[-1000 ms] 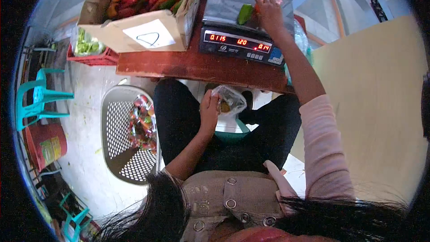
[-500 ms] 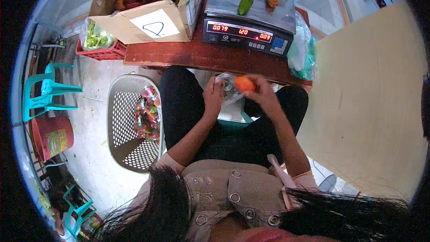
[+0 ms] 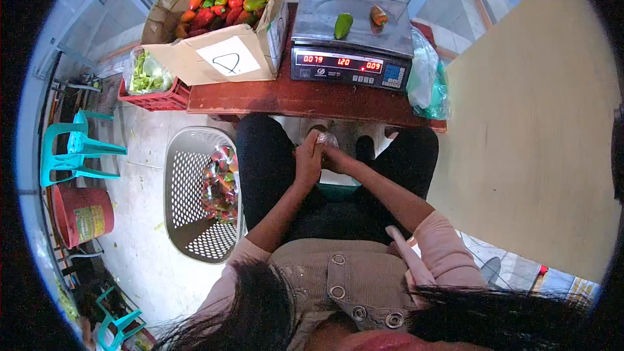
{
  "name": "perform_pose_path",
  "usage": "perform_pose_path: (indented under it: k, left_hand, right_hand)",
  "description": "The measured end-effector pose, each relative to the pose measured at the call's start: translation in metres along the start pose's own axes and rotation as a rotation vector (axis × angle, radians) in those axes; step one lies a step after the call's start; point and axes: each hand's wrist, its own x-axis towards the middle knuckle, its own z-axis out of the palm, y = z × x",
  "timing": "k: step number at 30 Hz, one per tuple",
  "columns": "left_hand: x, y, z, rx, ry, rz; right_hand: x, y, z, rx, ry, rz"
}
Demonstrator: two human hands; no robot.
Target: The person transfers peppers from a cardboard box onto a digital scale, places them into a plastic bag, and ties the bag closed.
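Note:
My left hand (image 3: 307, 158) is closed around a clear plastic bag (image 3: 327, 138), held low between my knees in front of the bench. My right hand (image 3: 334, 158) presses in close beside it at the bag; its fingers are hidden. No orange pepper shows at my hands now. Beyond them, a digital scale (image 3: 344, 73) has a green pepper (image 3: 343, 26) and a brownish-orange pepper (image 3: 379, 15) on its metal plate. Its red display reads 0.079, 1.20 and 0.09. An open cardboard box (image 3: 263, 52) of red, orange and green peppers stands left of the scale.
Both box and scale sit on a reddish-brown wooden bench (image 3: 260, 99). Bagged peppers (image 3: 221, 185) lie in a grey laundry-style basket (image 3: 184, 182) at my left. Plastic bags (image 3: 426, 71) hang at the bench's right end. A wooden panel (image 3: 520, 136) stands at my right.
My right hand has brought the orange pepper left to the bag, where it is now out of sight. Both hands are close together. The view has shifted slightly.

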Motion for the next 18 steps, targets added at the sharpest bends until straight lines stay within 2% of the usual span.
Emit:
perform_pose_path:
  k: [2, 4, 6, 7, 8, 10, 12, 13, 14, 15, 16, 18]
  left_hand:
    - [0.003, 0.002, -0.001, -0.070, 0.029, -0.071]
    - [0.008, -0.001, 0.000, -0.152, 0.054, -0.125]
    - [0.010, -0.013, 0.003, -0.243, 0.068, -0.173]
    - [0.013, -0.014, 0.000, -0.329, 0.066, -0.258]
    - [0.016, -0.014, -0.004, -0.416, 0.065, -0.347]
    - [0.018, -0.011, -0.003, -0.541, 0.102, -0.472]
    - [0.017, -0.005, -0.004, -0.602, 0.169, -0.535]
    - [0.021, 0.005, -0.002, -0.590, 0.162, -0.515]
    - [0.022, 0.003, 0.001, -0.617, 0.153, -0.526]
    - [0.022, 0.001, 0.004, -0.644, 0.143, -0.536]
    - [0.022, -0.002, 0.006, -0.669, 0.134, -0.546]
    - [0.025, 0.002, 0.005, -0.696, 0.097, -0.585]
  right_hand:
    - [-0.003, -0.037, -0.003, -0.872, 0.001, -0.282]
    - [0.008, -0.019, -0.003, -0.565, 0.096, -0.174]
    - [0.003, -0.023, -0.009, -1.063, 0.014, -0.170]
    - [-0.007, -0.032, -0.007, -0.929, 0.049, -0.241]
    - [-0.011, -0.044, -0.016, -0.951, -0.040, -0.286]
    - [-0.026, -0.124, -0.027, -0.984, -0.237, -0.362]
    - [-0.009, -0.168, -0.063, -0.769, -0.186, -0.224]
    - [0.002, -0.186, -0.088, -0.775, 0.004, -0.229]
    - [0.016, -0.205, -0.108, -0.964, 0.331, -0.257]
    - [0.034, -0.203, -0.146, -1.025, 0.588, -0.474]
    - [0.066, -0.192, -0.194, -1.289, 0.884, -0.772]
    - [0.088, -0.219, -0.228, -1.394, 0.939, -0.527]
